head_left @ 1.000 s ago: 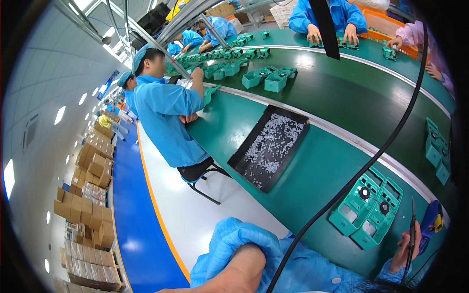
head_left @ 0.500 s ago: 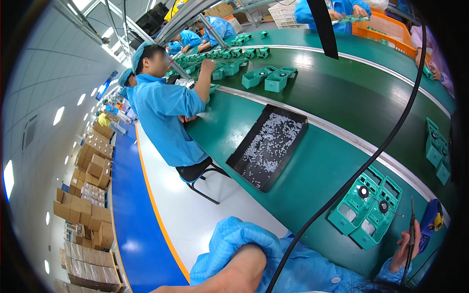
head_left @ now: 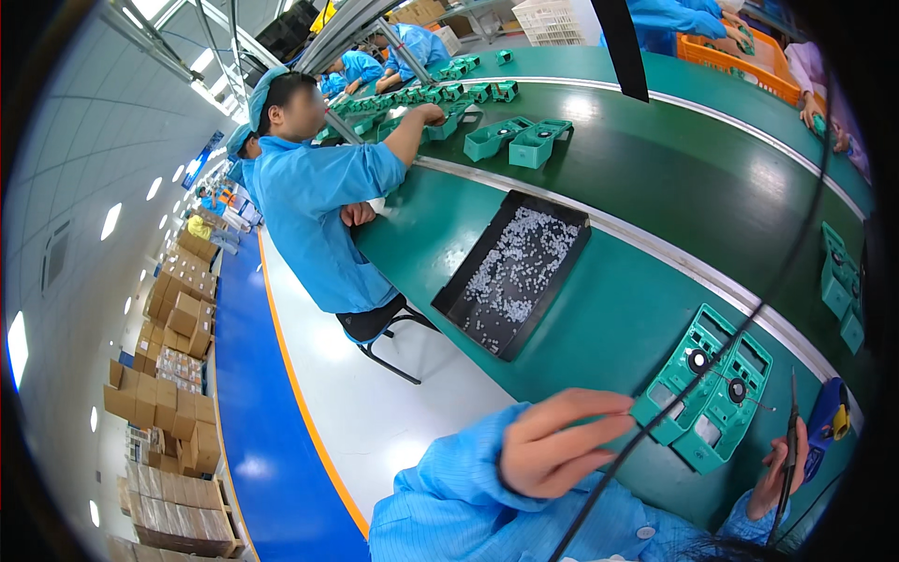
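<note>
A pair of joined green plastic housings (head_left: 681,426) lies on the green bench at right, with round black parts and thin wires inside. My left hand (head_left: 567,445) reaches in from below, fingers stretched and slightly apart, its fingertips at the near left corner of these housings; I cannot tell whether they press on it. At the lower right, my right hand (head_left: 773,473) is closed around a soldering iron (head_left: 792,440), held upright with its thin tip pointing up. A black cable (head_left: 688,389) hangs across the view in front of the housings.
A black tray (head_left: 510,276) of small pale pieces sits left of the housings. Beside the iron stands a blue holder (head_left: 826,421) with a yellow part. More green housings (head_left: 534,145) lie on the dark green conveyor (head_left: 674,150). A co-worker in blue (head_left: 318,206) sits at left.
My left hand has come up from the lower edge to the corner of the green housings. The right hand with the iron stays put. The hanging cable has swung right.
</note>
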`<action>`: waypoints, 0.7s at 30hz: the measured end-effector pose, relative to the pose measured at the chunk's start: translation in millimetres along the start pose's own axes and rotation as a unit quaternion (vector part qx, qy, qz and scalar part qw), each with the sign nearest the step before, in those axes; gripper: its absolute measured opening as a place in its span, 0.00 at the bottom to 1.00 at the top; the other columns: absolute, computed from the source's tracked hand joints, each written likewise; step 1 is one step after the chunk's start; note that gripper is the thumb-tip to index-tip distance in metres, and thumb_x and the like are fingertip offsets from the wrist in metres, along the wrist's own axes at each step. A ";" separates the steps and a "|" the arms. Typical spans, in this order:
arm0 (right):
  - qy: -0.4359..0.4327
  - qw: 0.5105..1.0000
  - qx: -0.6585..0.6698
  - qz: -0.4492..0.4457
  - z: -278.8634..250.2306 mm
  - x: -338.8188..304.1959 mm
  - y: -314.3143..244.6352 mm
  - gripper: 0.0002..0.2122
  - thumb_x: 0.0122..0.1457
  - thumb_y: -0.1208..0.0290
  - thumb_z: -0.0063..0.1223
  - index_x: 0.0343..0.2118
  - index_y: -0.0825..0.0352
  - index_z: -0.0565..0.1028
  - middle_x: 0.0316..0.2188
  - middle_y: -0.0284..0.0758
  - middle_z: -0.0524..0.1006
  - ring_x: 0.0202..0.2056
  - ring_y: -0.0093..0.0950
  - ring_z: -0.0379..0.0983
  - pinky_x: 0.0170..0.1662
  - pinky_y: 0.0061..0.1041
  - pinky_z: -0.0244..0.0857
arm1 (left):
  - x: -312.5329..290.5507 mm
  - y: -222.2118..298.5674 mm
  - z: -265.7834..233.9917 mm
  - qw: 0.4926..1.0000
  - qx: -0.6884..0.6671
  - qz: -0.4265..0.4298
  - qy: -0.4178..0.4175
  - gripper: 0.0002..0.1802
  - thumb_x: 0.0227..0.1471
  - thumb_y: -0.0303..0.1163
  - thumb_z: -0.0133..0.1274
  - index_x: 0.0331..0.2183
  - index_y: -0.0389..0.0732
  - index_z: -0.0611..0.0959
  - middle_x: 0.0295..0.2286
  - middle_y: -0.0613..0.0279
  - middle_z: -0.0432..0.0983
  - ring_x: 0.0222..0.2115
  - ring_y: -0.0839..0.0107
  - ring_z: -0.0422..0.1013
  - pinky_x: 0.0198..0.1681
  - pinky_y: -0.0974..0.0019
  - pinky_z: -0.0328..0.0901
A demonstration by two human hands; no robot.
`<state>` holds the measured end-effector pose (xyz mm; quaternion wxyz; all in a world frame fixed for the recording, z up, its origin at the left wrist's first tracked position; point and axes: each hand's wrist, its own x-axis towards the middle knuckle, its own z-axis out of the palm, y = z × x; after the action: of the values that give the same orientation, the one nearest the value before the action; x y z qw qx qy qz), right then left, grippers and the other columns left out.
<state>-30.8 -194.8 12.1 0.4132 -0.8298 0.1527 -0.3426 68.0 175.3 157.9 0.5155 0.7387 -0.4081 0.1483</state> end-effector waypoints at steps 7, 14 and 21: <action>0.014 0.999 0.029 -0.013 -7.8 -1.1 -8.6 0.17 0.61 0.70 0.49 0.52 0.70 0.70 0.26 0.30 0.72 0.20 0.15 0.61 0.23 0.14 0.54 | -19.9 -47.7 40.4 0.996 0.000 -0.011 -0.085 0.22 0.47 0.24 0.58 0.47 0.33 0.77 0.49 0.41 0.68 0.47 0.47 0.68 0.48 0.54 0.64; 0.012 0.998 0.059 -0.015 14.9 10.9 -45.6 0.16 0.51 0.76 0.57 0.45 0.72 0.75 0.21 0.37 0.76 0.19 0.23 0.72 0.24 0.19 0.66 | -28.1 -79.2 54.9 0.950 0.161 -0.037 -0.265 0.36 0.38 0.28 0.63 0.53 0.42 0.74 0.55 0.44 0.61 0.57 0.45 0.57 0.59 0.41 0.51; 0.004 0.996 0.037 -0.087 13.9 12.4 -40.5 0.19 0.47 0.73 0.65 0.43 0.73 0.75 0.22 0.40 0.77 0.22 0.30 0.76 0.26 0.22 0.68 | -20.0 -85.6 84.6 0.952 0.199 0.041 -0.230 0.34 0.33 0.30 0.66 0.49 0.44 0.78 0.54 0.44 0.62 0.56 0.45 0.59 0.57 0.38 0.53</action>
<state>-13.4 -168.6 43.7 0.4118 -0.8228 0.0686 -0.3856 103.2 121.2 54.4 0.2433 0.8233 -0.5075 0.0735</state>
